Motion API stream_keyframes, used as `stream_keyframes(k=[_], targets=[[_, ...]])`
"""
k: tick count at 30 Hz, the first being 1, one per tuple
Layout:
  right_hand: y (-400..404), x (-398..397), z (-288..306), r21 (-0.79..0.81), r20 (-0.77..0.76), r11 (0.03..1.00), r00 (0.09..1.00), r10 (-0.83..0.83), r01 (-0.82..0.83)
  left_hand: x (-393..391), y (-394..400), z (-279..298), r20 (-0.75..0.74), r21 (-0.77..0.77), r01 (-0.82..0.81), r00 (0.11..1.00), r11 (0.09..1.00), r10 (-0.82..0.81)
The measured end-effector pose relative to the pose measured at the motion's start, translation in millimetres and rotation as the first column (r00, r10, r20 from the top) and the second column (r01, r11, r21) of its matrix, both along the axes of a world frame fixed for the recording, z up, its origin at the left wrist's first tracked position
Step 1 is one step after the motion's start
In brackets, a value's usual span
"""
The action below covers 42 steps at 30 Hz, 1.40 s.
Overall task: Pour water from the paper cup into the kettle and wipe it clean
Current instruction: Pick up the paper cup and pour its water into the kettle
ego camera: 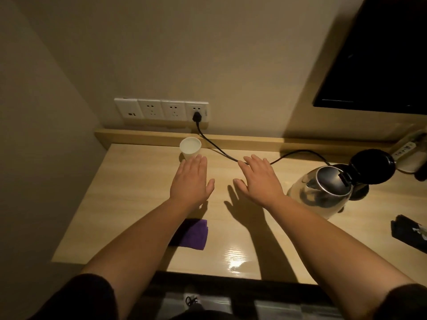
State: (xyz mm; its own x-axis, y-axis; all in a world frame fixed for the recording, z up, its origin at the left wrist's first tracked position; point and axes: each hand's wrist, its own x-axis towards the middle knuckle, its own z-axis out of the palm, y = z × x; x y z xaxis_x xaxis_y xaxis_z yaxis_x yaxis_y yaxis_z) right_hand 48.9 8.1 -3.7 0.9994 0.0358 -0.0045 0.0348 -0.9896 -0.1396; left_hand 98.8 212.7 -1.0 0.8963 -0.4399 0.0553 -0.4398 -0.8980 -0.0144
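Both hands hover flat over the table (129,204), palms down, fingers spread loosely and holding nothing. The left grip (191,179) is open, fingers straight; the cup (190,148) stands upright just past its fingertips, close to them, though whether they touch it cannot be told. The cup is white and open at the top. The right grip (258,179) is likewise open and empty. The kettle (323,192) stands to the right of it, near the wrist but apart, with a clear body, a metal rim and its black lid (372,167) swung up and open. A black cord (221,151) runs from the socket (197,112) on the wall, passes under the right fingertips and on toward the kettle. A purple cloth (193,236) lies folded on the table behind the left grip, partly hidden under the left forearm
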Motion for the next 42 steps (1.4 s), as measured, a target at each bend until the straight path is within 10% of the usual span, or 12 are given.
stream_keyframes(k=[29,42], targets=[[79.2,136.3,-72.3,0.092,-0.165,0.99,0.982,-0.093,0.109,133.3,64.1,-101.0,-0.192,-0.39,-0.139,0.979,0.91,0.068],[47.3,96.6,-119.0,0.004,-0.076,0.993,0.991,-0.114,0.115,170.0,26.2,-144.4,-0.579,-0.673,-0.528,0.812,0.518,0.075]])
